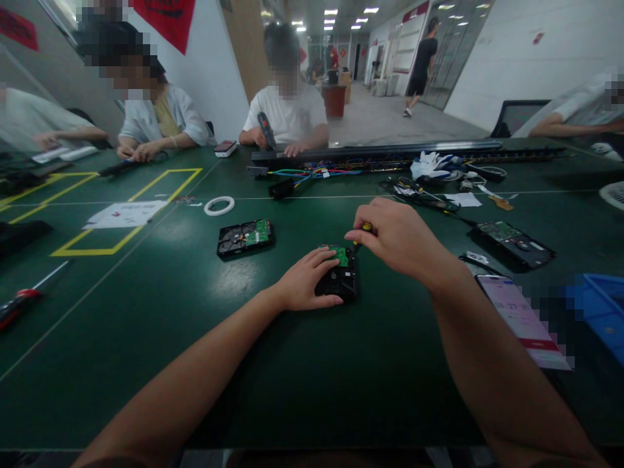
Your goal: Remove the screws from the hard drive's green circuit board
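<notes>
A black hard drive [341,281] with a green circuit board lies on the green table [205,338] right in front of me. My left hand [307,281] rests on its left side, thumb along the near edge and fingers curled over the top, gripping it. My right hand [392,237] hovers just above the drive's far right corner, fingers closed around a yellow-handled screwdriver [364,229] that points down at the board.
A second hard drive [245,238] lies to the left, a third [511,242] to the right. A phone [521,320] and blue bin [604,312] sit at right, a red screwdriver [22,300] at left, tape roll [219,206] behind. Other people work across the table.
</notes>
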{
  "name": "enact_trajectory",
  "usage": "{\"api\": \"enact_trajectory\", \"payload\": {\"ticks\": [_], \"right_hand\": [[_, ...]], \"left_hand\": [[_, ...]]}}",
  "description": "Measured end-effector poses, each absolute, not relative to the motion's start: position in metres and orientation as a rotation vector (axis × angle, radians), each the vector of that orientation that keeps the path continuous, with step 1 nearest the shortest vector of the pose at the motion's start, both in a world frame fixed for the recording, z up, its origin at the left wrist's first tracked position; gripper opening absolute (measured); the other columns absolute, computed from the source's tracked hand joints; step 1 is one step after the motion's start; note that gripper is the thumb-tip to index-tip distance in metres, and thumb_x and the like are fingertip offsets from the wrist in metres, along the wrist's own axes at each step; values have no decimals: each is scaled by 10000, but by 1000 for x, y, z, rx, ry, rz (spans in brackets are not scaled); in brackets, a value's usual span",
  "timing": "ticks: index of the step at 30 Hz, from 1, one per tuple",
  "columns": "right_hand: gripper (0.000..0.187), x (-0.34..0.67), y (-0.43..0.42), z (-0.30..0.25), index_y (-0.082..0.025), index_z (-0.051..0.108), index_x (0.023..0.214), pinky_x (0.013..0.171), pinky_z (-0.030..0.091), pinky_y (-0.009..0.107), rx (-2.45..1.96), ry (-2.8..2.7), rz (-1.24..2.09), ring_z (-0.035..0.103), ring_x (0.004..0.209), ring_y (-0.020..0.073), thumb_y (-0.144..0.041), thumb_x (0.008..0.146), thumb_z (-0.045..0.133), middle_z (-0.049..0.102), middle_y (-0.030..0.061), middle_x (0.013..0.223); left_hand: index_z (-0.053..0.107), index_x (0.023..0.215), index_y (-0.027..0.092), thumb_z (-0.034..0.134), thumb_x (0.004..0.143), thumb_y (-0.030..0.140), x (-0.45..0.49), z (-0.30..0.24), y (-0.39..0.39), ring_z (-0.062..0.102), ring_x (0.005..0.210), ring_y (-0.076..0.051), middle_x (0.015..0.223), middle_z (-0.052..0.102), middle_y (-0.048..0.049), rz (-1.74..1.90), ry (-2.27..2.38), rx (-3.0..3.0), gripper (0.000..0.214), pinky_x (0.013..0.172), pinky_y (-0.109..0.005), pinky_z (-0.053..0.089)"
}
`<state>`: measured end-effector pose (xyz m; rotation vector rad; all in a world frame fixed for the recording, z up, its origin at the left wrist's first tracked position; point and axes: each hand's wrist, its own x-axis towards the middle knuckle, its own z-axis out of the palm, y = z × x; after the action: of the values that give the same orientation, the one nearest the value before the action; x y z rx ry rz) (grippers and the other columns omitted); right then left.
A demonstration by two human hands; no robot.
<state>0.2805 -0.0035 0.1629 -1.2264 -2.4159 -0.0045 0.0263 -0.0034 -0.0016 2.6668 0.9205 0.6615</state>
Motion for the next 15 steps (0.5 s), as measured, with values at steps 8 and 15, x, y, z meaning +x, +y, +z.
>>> {"api": "enact_trajectory", "payload": {"ticks": [8,15], "right_hand": [[205,285,-3,162,-173,799,1133,971,515,409,-1088,-2463,109,741,1064,292,-168,1015,631,826,138,1161],[31,286,1,162,-208,752,1002,808,453,366,-1198,-2438,66,678,866,248,-236,1013,743,777,79,957]], "left_hand": [[538,1615,203,759,950,777,25,-5,-2,419,1652,-443,1708,514,-220,665,919,2670,906,1357,-695,356],[546,1610,208,772,947,760,26,-4,-2,412,1654,-450,1711,513,-220,676,908,2671,892,1356,-696,359]]}}
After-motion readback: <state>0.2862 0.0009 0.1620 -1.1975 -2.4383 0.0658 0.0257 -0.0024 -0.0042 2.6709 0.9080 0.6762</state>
